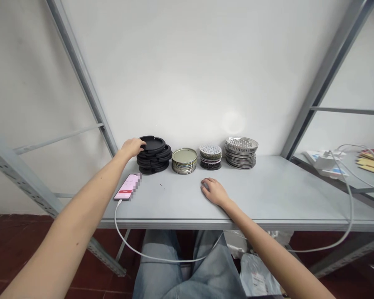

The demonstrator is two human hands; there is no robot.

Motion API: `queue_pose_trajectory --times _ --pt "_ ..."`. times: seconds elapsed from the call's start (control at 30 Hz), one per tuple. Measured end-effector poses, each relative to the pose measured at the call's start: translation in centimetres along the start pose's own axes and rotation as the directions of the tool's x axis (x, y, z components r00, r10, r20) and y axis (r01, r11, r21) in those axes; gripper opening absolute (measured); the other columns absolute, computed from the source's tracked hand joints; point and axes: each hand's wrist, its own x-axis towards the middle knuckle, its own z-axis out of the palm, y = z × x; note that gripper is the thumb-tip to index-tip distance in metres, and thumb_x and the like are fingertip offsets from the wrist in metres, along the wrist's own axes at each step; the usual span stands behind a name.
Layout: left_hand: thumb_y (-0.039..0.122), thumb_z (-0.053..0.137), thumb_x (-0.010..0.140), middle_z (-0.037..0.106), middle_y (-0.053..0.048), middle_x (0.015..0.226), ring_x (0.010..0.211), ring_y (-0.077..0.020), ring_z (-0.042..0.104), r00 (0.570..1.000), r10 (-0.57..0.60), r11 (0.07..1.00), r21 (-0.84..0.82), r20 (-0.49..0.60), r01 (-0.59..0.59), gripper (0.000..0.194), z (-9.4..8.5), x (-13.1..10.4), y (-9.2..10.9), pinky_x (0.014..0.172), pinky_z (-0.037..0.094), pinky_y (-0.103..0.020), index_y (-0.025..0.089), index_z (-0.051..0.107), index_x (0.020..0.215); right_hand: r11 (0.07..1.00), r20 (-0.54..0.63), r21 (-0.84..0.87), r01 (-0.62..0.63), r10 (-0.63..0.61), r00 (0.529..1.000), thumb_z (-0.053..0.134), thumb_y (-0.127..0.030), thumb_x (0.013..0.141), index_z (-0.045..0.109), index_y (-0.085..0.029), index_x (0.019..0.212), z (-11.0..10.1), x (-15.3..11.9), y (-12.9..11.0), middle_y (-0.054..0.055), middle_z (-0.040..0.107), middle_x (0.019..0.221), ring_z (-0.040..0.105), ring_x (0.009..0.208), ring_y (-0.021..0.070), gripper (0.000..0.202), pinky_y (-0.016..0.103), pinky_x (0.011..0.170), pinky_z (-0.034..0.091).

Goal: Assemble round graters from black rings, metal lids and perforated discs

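Note:
My left hand (132,147) reaches to a stack of black round trays (154,162) with raised rims. Its fingers close over the left rim of the top black tray (153,144); the thumb side is partly hidden. My right hand (215,192) rests on the grey shelf top, holding nothing, thumb apart from loosely curved fingers. Between and behind the hands stands a stack of gold-green round lids (184,156). To its right are a short stack of perforated discs (210,150), grey-white on top and dark below, and a taller stack of silver perforated discs (241,143).
A phone (127,187) with a lit screen lies left, near my left forearm. Its white cable (162,260) hangs over my lap. Metal uprights (84,79) frame the shelf (174,207). A white plug block (327,162) and yellow pieces (372,160) lie right.

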Motion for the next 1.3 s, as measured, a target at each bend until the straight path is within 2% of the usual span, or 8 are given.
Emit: queue_pose_trajectory --times 0.13,0.33,0.63,0.8,0.93,1.07,1.17,1.3 --pt "0.022 0.053 0.089 0.065 -0.004 0.122 0.110 -0.0240 0.060 0.997 0.050 0.997 0.058 -0.058 -0.047 0.031 0.0 -0.4 0.3 0.088 0.046 -0.032 0.029 0.065 0.117 1.000 0.005 0.003 0.001 -0.001 1.000 0.045 -0.029 0.092 0.064 -0.015 0.112 0.1 0.0 0.1 0.011 0.064 0.114 0.056 0.109 0.0217 0.030 0.028 0.095 0.037" --pt "0.026 0.051 0.091 0.065 -0.007 0.112 0.108 -0.0246 0.058 0.982 0.128 0.991 0.044 -0.141 -0.123 0.028 0.7 -0.7 -0.6 0.090 0.043 -0.034 0.027 0.067 0.114 1.000 0.011 0.000 -0.004 0.004 1.000 0.045 -0.029 0.092 0.064 -0.015 0.112 0.0 0.1 0.0 0.011 0.064 0.115 0.056 0.108 0.0212 0.030 0.028 0.095 0.037" --pt "0.026 0.050 0.090 0.061 -0.010 0.098 0.094 -0.0259 0.059 0.976 0.107 0.994 0.028 -0.190 -0.104 0.024 0.0 -1.4 -1.5 0.083 0.045 -0.037 0.023 0.067 0.107 1.000 0.013 0.001 -0.008 0.008 1.000 0.045 -0.029 0.093 0.064 -0.015 0.112 0.0 0.0 0.0 0.011 0.064 0.115 0.056 0.109 0.0216 0.031 0.028 0.096 0.037" --pt "0.025 0.047 0.091 0.060 -0.012 0.098 0.095 -0.0278 0.057 0.933 0.131 0.991 0.043 -0.335 -0.124 0.024 -0.4 -2.3 -0.4 0.083 0.044 -0.040 0.018 0.065 0.104 1.000 0.005 0.001 -0.007 0.007 1.000 0.045 -0.029 0.092 0.064 -0.015 0.112 0.0 0.0 0.0 0.011 0.064 0.115 0.056 0.109 0.0218 0.031 0.028 0.095 0.037" --pt "0.027 0.039 0.095 0.061 -0.014 0.096 0.097 -0.0288 0.057 0.863 0.163 0.986 0.048 -0.479 -0.160 0.030 -1.3 -3.4 2.4 0.084 0.043 -0.042 0.015 0.063 0.109 1.000 0.010 0.011 -0.010 0.010 1.000 0.045 -0.029 0.092 0.064 -0.014 0.111 -0.2 0.0 -0.1 0.011 0.064 0.115 0.057 0.108 0.0224 0.031 0.029 0.094 0.038" --pt "0.031 0.037 0.098 0.064 -0.013 0.098 0.096 -0.0274 0.059 0.804 0.290 0.941 -0.001 -0.520 -0.340 0.032 -1.5 -5.5 7.2 0.083 0.045 -0.042 0.015 0.061 0.112 0.999 0.011 0.032 -0.014 0.013 1.000 0.045 -0.028 0.091 0.064 -0.014 0.111 -0.2 0.0 -0.1 0.011 0.065 0.114 0.057 0.108 0.0224 0.031 0.029 0.095 0.038" --pt "0.031 0.040 0.098 0.065 -0.013 0.102 0.096 -0.0250 0.061 0.740 0.382 0.859 -0.083 -0.554 -0.505 0.030 -0.2 -7.7 11.4 0.083 0.048 -0.040 0.017 0.059 0.116 0.996 -0.014 0.086 -0.036 0.037 0.999 0.046 -0.029 0.091 0.064 -0.014 0.111 0.1 0.1 0.2 0.013 0.062 0.119 0.055 0.111 0.0222 0.031 0.030 0.098 0.038" --pt "0.026 0.041 0.098 0.065 -0.012 0.098 0.093 -0.0225 0.064 0.652 0.501 0.709 -0.163 -0.569 -0.687 0.027 3.0 -10.6 16.0 0.081 0.052 -0.039 0.018 0.057 0.120 0.956 -0.171 0.239 -0.170 0.213 0.962 0.043 -0.025 0.089 0.060 -0.011 0.118 0.4 0.5 1.1 0.016 0.055 0.129 0.050 0.121 0.0228 0.036 0.032 0.104 0.036"
